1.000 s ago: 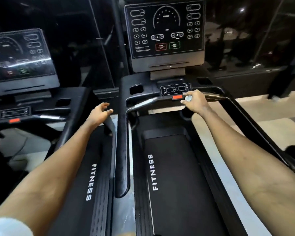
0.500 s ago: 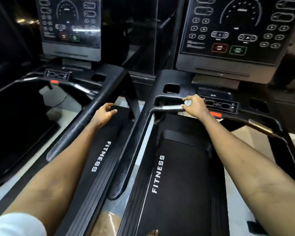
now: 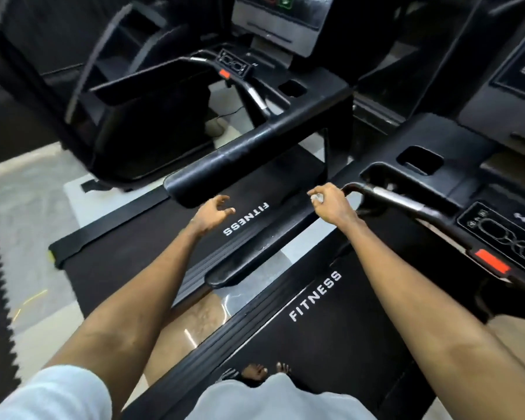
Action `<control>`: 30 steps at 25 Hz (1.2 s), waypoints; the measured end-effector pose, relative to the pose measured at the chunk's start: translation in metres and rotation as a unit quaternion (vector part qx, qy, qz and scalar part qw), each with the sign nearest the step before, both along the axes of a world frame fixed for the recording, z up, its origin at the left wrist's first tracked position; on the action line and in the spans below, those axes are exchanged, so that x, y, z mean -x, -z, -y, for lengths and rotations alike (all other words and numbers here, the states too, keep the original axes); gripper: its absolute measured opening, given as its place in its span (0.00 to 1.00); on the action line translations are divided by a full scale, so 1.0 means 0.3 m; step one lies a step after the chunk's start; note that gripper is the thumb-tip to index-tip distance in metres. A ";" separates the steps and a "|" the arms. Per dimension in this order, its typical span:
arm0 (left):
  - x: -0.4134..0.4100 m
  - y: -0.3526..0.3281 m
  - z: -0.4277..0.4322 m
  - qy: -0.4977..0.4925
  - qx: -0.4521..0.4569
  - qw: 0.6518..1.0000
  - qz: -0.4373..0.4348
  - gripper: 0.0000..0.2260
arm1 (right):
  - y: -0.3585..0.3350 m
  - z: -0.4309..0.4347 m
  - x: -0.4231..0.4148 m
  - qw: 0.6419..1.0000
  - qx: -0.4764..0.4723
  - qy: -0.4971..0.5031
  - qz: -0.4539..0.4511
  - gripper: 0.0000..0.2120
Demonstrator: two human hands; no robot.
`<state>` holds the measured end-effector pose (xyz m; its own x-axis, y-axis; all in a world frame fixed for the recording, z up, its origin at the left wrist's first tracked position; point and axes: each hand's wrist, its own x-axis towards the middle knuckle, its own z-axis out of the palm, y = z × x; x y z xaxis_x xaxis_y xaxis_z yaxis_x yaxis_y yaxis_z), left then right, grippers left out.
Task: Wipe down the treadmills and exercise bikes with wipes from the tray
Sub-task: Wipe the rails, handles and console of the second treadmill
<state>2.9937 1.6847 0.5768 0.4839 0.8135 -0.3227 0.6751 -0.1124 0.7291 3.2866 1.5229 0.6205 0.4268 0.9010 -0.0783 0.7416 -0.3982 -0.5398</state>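
The crumpled wipe is pinched in the right hand at the left bend of the treadmill handlebar. Left of that bar, the left hand hovers, fingers loosely spread, empty. Handlebar wiping appears to be in hand; the next move is probably to slide the wipe onto the side rail.

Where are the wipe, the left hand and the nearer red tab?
wipe (image 3: 317,197): head view, middle of the crumpled white wad.
left hand (image 3: 210,212): head view, middle of the hand.
nearer red tab (image 3: 491,262): head view, its centre.

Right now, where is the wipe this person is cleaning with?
In the head view it sits centre-right: the wipe is bunched in the right hand, at the curved left end of the nearer treadmill's metal handlebar.
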 end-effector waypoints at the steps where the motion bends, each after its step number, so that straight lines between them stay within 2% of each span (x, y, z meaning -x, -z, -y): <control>1: 0.031 0.023 0.042 -0.015 0.008 1.000 -0.008 0.24 | 0.019 -0.010 0.028 1.000 0.005 -0.023 -0.009 0.13; 4: 0.112 0.075 0.165 -0.036 0.014 0.998 -0.044 0.24 | 0.059 -0.025 0.109 0.997 0.007 -0.070 -0.030 0.13; 9: 0.199 0.125 0.342 -0.079 0.040 0.994 -0.056 0.17 | 0.116 -0.017 0.207 0.990 0.003 -0.129 -0.063 0.12; 12: 0.226 0.142 0.414 -0.103 0.049 0.993 -0.039 0.12 | 0.176 -0.006 0.216 0.990 -0.017 -0.137 -0.024 0.11; 16: 0.239 0.140 0.482 -0.124 0.036 0.992 0.000 0.14 | 0.210 0.005 0.206 0.993 -0.029 -0.098 0.055 0.11; 22: 0.255 0.197 0.494 -0.164 0.012 0.986 0.028 0.13 | 0.197 0.008 0.330 0.982 0.003 -0.177 0.073 0.14; 24: 0.262 0.223 0.490 -0.178 0.013 0.983 0.042 0.13 | 0.198 0.012 0.340 0.979 0.010 -0.192 0.065 0.13; 27: 0.278 0.263 0.477 -0.183 0.022 0.980 0.070 0.12 | 0.186 0.002 0.306 0.988 0.012 -0.153 0.027 0.10; 30: 0.293 0.299 0.467 -0.190 0.038 0.976 0.101 0.12 | 0.180 0.007 0.351 0.991 0.002 -0.119 0.055 0.11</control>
<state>2.9059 1.5446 0.4872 0.2117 0.9239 -0.3187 0.4990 0.1782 0.8481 3.1813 1.5208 0.5664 0.2083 0.9769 -0.0471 0.8687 -0.2069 -0.4501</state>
